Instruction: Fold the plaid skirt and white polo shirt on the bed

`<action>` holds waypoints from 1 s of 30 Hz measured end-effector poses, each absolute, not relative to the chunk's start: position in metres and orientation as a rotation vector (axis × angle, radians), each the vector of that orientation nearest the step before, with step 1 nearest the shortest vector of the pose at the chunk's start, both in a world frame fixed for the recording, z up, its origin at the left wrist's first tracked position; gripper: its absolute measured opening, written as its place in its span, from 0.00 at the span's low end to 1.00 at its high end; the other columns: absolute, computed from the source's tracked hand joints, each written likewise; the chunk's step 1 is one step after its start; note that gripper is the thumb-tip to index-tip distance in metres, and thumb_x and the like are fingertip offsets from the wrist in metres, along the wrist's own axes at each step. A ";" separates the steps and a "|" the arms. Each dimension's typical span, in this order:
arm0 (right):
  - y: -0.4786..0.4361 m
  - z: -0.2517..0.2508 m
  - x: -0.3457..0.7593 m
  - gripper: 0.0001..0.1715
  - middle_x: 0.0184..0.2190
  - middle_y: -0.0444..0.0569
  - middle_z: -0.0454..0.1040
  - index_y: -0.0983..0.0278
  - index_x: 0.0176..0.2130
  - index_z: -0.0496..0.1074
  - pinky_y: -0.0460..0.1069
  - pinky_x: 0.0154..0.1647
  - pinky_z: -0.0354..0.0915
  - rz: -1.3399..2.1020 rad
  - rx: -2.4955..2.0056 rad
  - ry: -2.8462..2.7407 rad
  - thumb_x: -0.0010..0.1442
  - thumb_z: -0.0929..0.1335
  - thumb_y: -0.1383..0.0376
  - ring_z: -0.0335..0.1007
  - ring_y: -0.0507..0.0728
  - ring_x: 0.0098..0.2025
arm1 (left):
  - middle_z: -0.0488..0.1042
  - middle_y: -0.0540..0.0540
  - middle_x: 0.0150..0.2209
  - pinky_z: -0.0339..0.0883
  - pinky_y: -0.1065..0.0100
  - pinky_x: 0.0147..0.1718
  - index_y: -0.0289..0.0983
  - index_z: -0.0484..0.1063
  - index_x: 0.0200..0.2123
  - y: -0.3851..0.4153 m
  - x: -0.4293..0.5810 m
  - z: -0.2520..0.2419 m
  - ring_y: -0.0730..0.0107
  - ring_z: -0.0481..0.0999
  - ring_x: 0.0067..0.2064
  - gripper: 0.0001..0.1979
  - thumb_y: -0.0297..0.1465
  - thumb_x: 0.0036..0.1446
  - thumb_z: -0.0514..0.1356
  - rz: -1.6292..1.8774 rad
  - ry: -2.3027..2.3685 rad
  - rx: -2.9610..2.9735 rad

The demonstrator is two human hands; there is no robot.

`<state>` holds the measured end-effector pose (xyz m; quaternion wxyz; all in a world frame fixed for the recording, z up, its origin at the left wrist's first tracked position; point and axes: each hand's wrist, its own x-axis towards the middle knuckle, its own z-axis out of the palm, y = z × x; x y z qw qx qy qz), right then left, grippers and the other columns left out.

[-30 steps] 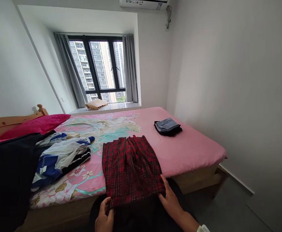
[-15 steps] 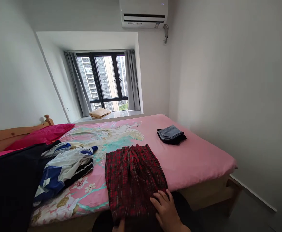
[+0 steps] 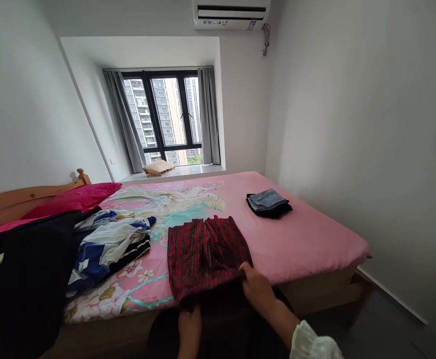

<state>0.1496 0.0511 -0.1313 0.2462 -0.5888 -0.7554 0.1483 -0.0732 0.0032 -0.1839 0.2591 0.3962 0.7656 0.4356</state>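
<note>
From my remote seat I made out one red-and-black tartan cloth garment (image 3: 206,244), crossed with thin pale lines. It lay by the near edge of the wide bed with a pink, flower-printed cover (image 3: 307,244), well apart from the bed's near right corner. I saw its far part spread on the cover, the far end uneven and ruffled, with a crease running down from about the middle. Its near end was gripped at two places and raised, the hem slanting, higher on the right than on the left. I found that hem blurred, and couldn't tell whether the cloth was doubled.
</note>
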 end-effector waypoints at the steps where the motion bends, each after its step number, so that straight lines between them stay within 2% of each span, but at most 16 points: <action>1: 0.058 -0.122 0.158 0.20 0.33 0.47 0.75 0.62 0.45 0.66 0.47 0.36 0.56 0.398 -1.637 -1.980 0.53 0.59 0.74 0.70 0.55 0.36 | 0.76 0.44 0.31 0.69 0.61 0.38 0.31 0.73 0.36 -0.001 -0.080 -0.182 0.58 0.76 0.38 0.15 0.37 0.58 0.54 1.192 2.083 1.064; 5: 0.075 -0.094 0.186 0.20 0.33 0.44 0.74 0.60 0.45 0.64 0.46 0.33 0.55 0.324 -1.626 -1.848 0.52 0.60 0.73 0.69 0.55 0.32 | 0.79 0.46 0.34 0.67 0.64 0.38 0.34 0.70 0.46 -0.008 -0.104 -0.161 0.57 0.77 0.41 0.20 0.37 0.52 0.54 1.278 2.050 1.154; 7: 0.076 -0.088 0.193 0.20 0.33 0.44 0.74 0.59 0.45 0.64 0.46 0.33 0.55 0.304 -1.590 -1.837 0.52 0.60 0.72 0.69 0.54 0.32 | 0.79 0.45 0.36 0.67 0.64 0.38 0.36 0.69 0.47 -0.009 -0.108 -0.146 0.56 0.77 0.41 0.21 0.38 0.49 0.56 1.287 2.040 1.243; 9: 0.074 -0.085 0.198 0.19 0.34 0.43 0.74 0.58 0.44 0.65 0.46 0.34 0.56 0.309 -1.566 -1.822 0.52 0.59 0.71 0.69 0.54 0.32 | 0.79 0.44 0.35 0.67 0.65 0.35 0.37 0.67 0.47 -0.012 -0.108 -0.130 0.58 0.78 0.37 0.23 0.39 0.47 0.57 1.265 2.023 1.280; 13: 0.072 -0.077 0.203 0.21 0.32 0.42 0.74 0.57 0.46 0.65 0.46 0.34 0.57 0.383 -1.529 -1.774 0.52 0.60 0.70 0.69 0.54 0.31 | 0.79 0.46 0.32 0.66 0.66 0.28 0.38 0.60 0.54 -0.018 -0.102 -0.096 0.64 0.76 0.25 0.30 0.41 0.47 0.58 1.287 1.962 1.257; 18: 0.068 -0.055 0.190 0.17 0.28 0.39 0.73 0.57 0.42 0.67 0.46 0.32 0.59 0.525 -1.395 -1.720 0.51 0.60 0.68 0.66 0.52 0.28 | 0.79 0.46 0.36 0.68 0.66 0.33 0.39 0.66 0.48 -0.010 -0.082 -0.068 0.63 0.77 0.34 0.24 0.39 0.45 0.59 1.414 1.794 1.369; 21: 0.073 -0.033 0.186 0.19 0.29 0.39 0.73 0.57 0.42 0.68 0.46 0.31 0.60 0.580 -1.299 -1.719 0.50 0.60 0.67 0.64 0.51 0.25 | 0.78 0.47 0.37 0.69 0.65 0.36 0.39 0.69 0.44 0.007 -0.077 -0.049 0.62 0.77 0.37 0.22 0.36 0.43 0.58 1.477 1.754 1.455; 24: 0.087 0.002 0.201 0.19 0.31 0.43 0.72 0.60 0.41 0.69 0.48 0.31 0.62 0.512 -1.289 -1.638 0.48 0.61 0.66 0.64 0.52 0.26 | 0.79 0.47 0.35 0.69 0.65 0.38 0.38 0.73 0.41 0.019 -0.090 -0.001 0.62 0.77 0.37 0.20 0.33 0.42 0.55 1.469 1.784 1.627; 26: 0.093 0.036 0.217 0.17 0.35 0.46 0.71 0.61 0.39 0.71 0.49 0.34 0.63 0.361 -1.270 -1.601 0.47 0.62 0.65 0.66 0.53 0.31 | 0.79 0.48 0.34 0.69 0.66 0.37 0.38 0.76 0.40 0.018 -0.103 0.048 0.63 0.76 0.35 0.20 0.32 0.42 0.53 1.409 1.850 1.766; 28: 0.090 0.075 0.231 0.16 0.39 0.47 0.70 0.61 0.37 0.72 0.50 0.37 0.63 0.213 -1.199 -1.603 0.46 0.62 0.66 0.67 0.55 0.37 | 0.79 0.51 0.30 0.68 0.68 0.34 0.40 0.77 0.40 0.011 -0.114 0.102 0.64 0.76 0.32 0.19 0.32 0.45 0.53 1.183 1.861 1.961; 30: 0.079 0.115 0.238 0.16 0.36 0.46 0.71 0.61 0.36 0.71 0.50 0.37 0.64 0.239 -1.112 -1.636 0.46 0.61 0.68 0.67 0.55 0.36 | 0.79 0.51 0.28 0.68 0.69 0.31 0.41 0.79 0.33 0.002 -0.121 0.153 0.65 0.75 0.30 0.15 0.33 0.43 0.56 1.129 1.890 2.073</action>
